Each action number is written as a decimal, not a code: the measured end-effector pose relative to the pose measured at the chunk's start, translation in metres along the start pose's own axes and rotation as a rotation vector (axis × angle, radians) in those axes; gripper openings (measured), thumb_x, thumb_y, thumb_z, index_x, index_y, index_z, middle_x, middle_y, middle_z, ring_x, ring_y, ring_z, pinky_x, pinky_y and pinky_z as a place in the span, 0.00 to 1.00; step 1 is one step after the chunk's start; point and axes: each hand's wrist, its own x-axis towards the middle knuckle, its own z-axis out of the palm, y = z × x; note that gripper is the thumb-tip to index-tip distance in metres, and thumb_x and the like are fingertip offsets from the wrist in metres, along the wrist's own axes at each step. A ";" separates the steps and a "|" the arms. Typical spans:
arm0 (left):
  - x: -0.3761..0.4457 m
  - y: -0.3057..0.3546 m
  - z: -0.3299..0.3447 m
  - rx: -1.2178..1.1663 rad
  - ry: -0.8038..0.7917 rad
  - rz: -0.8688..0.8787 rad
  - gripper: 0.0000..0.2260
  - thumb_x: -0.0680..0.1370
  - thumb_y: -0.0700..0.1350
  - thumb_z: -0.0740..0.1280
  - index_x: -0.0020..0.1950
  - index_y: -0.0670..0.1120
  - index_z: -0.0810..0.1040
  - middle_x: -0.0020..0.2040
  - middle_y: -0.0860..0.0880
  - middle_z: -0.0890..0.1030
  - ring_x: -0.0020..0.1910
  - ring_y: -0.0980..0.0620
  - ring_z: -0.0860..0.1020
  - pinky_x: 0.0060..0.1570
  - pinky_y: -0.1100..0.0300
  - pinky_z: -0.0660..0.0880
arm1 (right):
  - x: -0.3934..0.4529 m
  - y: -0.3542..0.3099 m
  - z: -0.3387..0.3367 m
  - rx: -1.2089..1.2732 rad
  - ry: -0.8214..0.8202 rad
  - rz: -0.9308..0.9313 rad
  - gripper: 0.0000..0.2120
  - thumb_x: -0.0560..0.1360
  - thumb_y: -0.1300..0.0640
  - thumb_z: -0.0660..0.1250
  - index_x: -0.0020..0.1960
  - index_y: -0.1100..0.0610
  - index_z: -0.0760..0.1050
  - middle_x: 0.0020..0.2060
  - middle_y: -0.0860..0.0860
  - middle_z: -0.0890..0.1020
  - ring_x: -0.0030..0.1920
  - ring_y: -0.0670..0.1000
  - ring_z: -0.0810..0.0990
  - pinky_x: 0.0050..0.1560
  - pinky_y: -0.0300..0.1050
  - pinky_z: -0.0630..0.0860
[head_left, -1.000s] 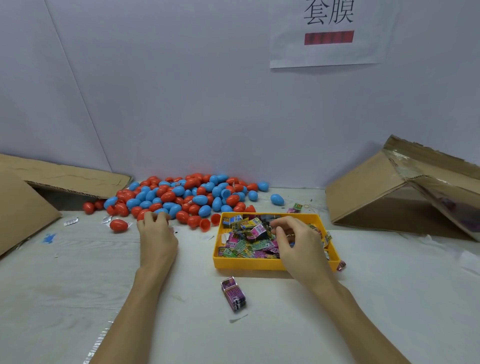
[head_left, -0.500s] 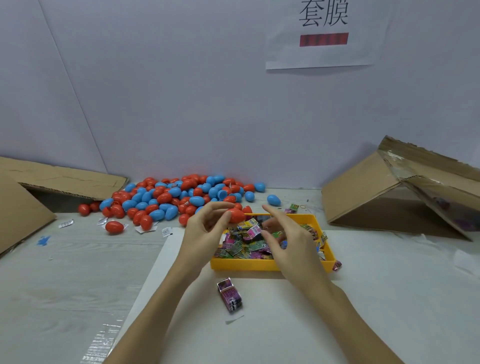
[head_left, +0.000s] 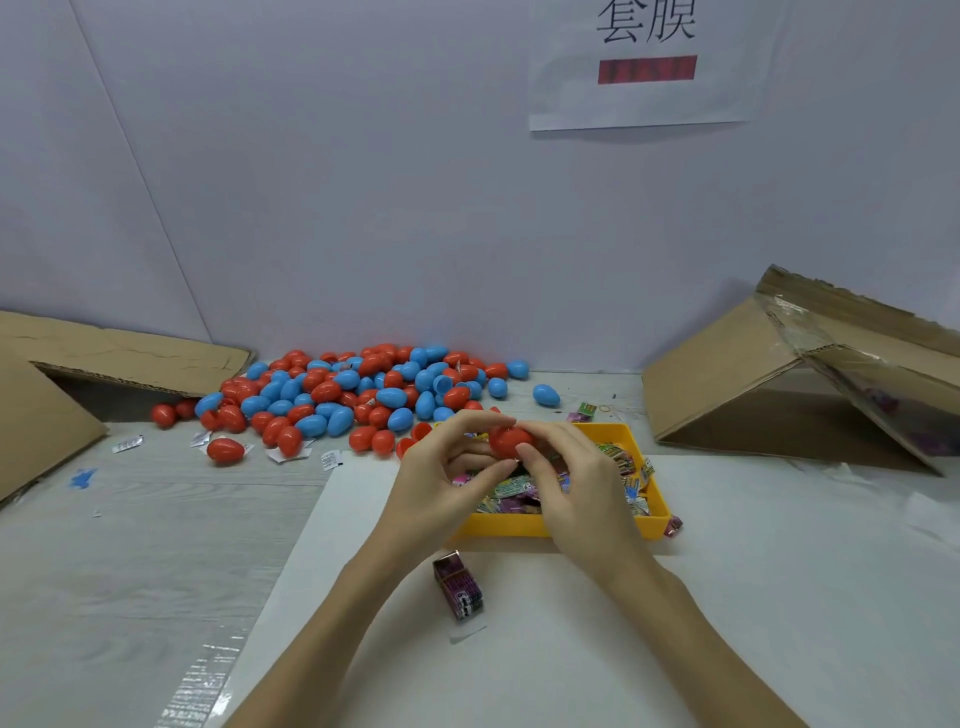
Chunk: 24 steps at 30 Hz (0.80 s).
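Both hands meet above the yellow tray (head_left: 550, 525) around one red plastic egg (head_left: 506, 441). My left hand (head_left: 441, 483) holds the egg from the left with fingers and thumb. My right hand (head_left: 571, 483) pinches it from the right. The tray is full of small colourful wrapped packets (head_left: 618, 462). Behind the tray lies a heap of red and blue plastic eggs (head_left: 353, 395) against the wall. A small purple packet (head_left: 460, 584) lies on the table in front of the tray.
A tilted cardboard box (head_left: 810, 374) stands at the right and flat cardboard (head_left: 119, 353) at the left. A lone blue egg (head_left: 545, 395) and small white paper slips (head_left: 127, 444) lie near the heap. A white sheet (head_left: 675, 623) covers the table under the tray.
My left hand picked a red egg from the heap and brought it over the tray. My right hand left the packets in the tray and rose to the egg.
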 end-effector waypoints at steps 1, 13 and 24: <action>0.000 -0.001 0.000 0.018 0.001 0.019 0.18 0.76 0.38 0.75 0.65 0.46 0.79 0.55 0.52 0.85 0.54 0.50 0.85 0.54 0.58 0.82 | 0.000 -0.001 0.000 0.025 -0.001 0.019 0.11 0.83 0.54 0.64 0.62 0.56 0.81 0.52 0.47 0.82 0.55 0.40 0.78 0.55 0.31 0.74; 0.003 -0.013 -0.005 0.284 0.259 -0.051 0.09 0.82 0.56 0.64 0.53 0.53 0.79 0.45 0.55 0.81 0.47 0.56 0.80 0.44 0.62 0.77 | 0.006 0.011 -0.017 -0.213 -0.098 0.159 0.10 0.83 0.60 0.65 0.62 0.51 0.77 0.50 0.47 0.80 0.49 0.44 0.79 0.51 0.39 0.78; 0.006 -0.020 -0.010 0.349 0.274 -0.111 0.11 0.85 0.49 0.62 0.65 0.51 0.78 0.53 0.55 0.83 0.50 0.60 0.81 0.47 0.65 0.79 | 0.002 0.014 -0.012 -0.443 -0.480 0.089 0.16 0.85 0.46 0.58 0.58 0.48 0.83 0.57 0.42 0.82 0.59 0.48 0.72 0.64 0.49 0.70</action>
